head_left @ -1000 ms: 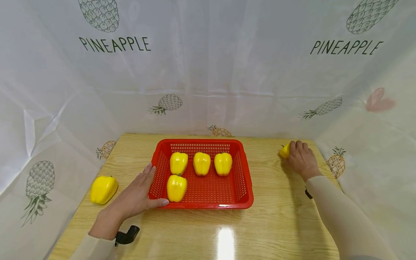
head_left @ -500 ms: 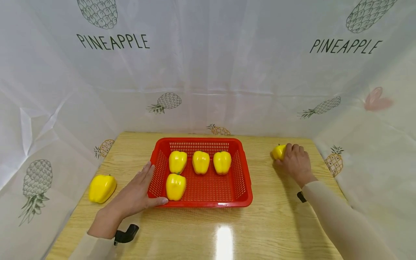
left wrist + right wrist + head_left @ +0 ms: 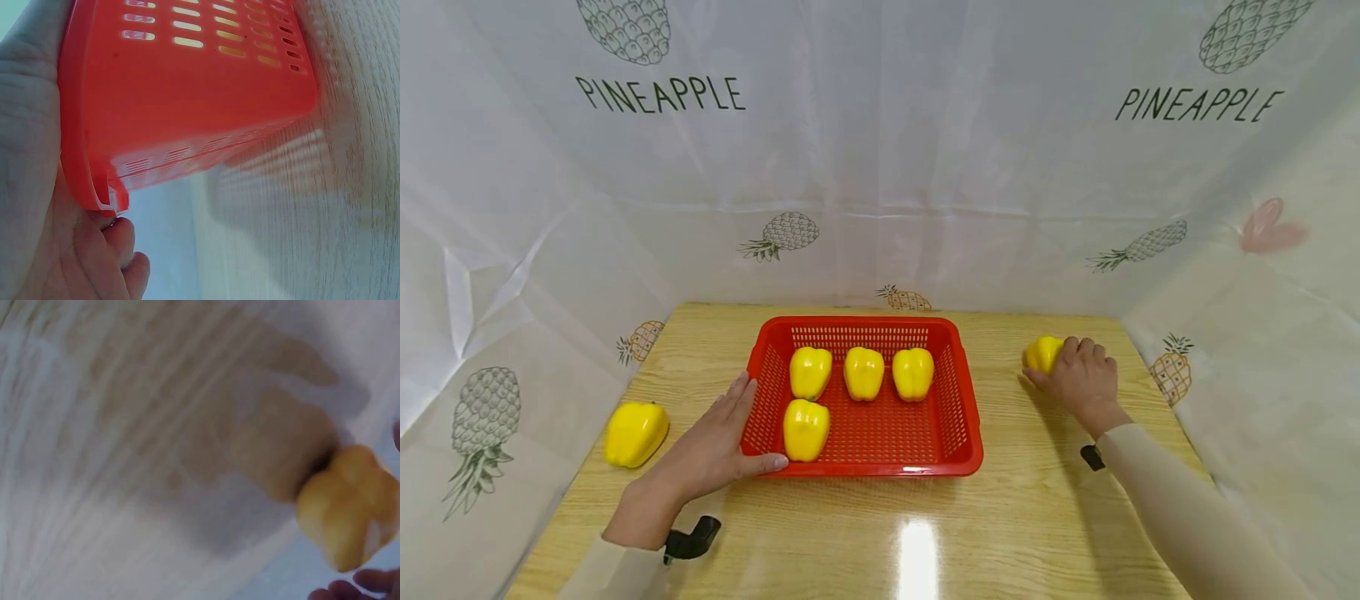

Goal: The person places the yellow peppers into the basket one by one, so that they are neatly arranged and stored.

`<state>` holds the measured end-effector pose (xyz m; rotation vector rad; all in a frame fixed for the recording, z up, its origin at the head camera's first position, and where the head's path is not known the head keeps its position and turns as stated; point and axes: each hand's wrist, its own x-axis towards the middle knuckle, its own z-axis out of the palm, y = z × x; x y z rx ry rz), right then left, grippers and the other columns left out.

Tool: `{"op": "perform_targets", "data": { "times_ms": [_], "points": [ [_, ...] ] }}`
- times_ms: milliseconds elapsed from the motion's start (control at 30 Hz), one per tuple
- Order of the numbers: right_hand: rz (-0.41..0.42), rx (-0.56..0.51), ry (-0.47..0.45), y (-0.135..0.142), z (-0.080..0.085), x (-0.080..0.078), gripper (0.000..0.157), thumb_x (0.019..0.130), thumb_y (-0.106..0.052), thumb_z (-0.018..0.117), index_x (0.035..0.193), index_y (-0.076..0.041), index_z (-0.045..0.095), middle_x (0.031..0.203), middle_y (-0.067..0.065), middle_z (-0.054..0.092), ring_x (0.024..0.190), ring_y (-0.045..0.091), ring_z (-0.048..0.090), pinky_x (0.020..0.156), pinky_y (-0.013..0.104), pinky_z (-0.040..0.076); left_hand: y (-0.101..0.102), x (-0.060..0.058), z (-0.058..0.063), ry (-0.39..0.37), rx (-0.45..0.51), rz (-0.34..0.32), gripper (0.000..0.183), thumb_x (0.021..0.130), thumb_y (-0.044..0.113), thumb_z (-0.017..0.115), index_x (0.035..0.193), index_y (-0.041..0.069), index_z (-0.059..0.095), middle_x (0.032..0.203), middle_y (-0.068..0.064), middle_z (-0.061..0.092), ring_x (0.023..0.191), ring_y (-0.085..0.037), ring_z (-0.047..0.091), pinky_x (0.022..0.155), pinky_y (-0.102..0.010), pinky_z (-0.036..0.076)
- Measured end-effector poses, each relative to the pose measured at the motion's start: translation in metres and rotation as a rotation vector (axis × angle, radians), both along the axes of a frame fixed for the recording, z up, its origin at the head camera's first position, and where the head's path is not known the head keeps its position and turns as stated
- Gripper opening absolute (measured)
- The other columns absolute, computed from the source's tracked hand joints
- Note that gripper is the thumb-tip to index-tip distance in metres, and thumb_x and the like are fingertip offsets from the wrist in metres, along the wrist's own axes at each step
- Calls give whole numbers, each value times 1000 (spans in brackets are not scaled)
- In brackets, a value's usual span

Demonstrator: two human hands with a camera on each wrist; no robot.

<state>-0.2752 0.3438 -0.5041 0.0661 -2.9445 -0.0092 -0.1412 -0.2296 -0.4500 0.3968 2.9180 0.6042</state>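
A red plastic basket (image 3: pixel 872 468) with slotted walls stands mid-table, holding several yellow bell peppers (image 3: pixel 806 430). My left hand (image 3: pixel 706 450) grips its near left corner, the thumb lying along the front rim and the fingers at the left side. In the left wrist view, fingers (image 3: pixel 119 240) curl beneath the rim of the basket (image 3: pixel 187 94). Far to the right, my right hand (image 3: pixel 1084 377) holds another yellow bell pepper (image 3: pixel 1042 354) low at the table; the hand partly covers it. The right wrist view shows that bell pepper (image 3: pixel 350 506) near the fingertips (image 3: pixel 375 581).
One more yellow bell pepper (image 3: pixel 637 434) lies on the wooden table (image 3: pixel 820 542), left of the basket. White sheeting (image 3: pixel 880 167) printed with pineapples hangs behind and on both sides of the table.
My right hand has shifted a little left along with its bell pepper, and more of that pepper now shows. The left hand stays at the basket's corner.
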Motion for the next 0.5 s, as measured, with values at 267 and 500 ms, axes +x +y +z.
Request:
{"op": "perform_targets", "data": {
  "times_ms": [267,500],
  "points": [
    [237,-62,-109,13,19,1,109,82,-40,90,152,14,26,150,40,36,135,62,39,109,76,40,0,-1,0,-3,3,1,134,81,82,70,166,-5,14,176,-25,8,154,-58,24,122,-69,30],
    [373,-21,-156,19,25,-4,106,81,-22,93,158,5,25,154,37,31,134,63,42,106,73,46,0,-1,-1,-6,4,2,137,80,86,67,167,-5,13,176,-25,7,154,-59,23,122,-69,29]
  ]
}}
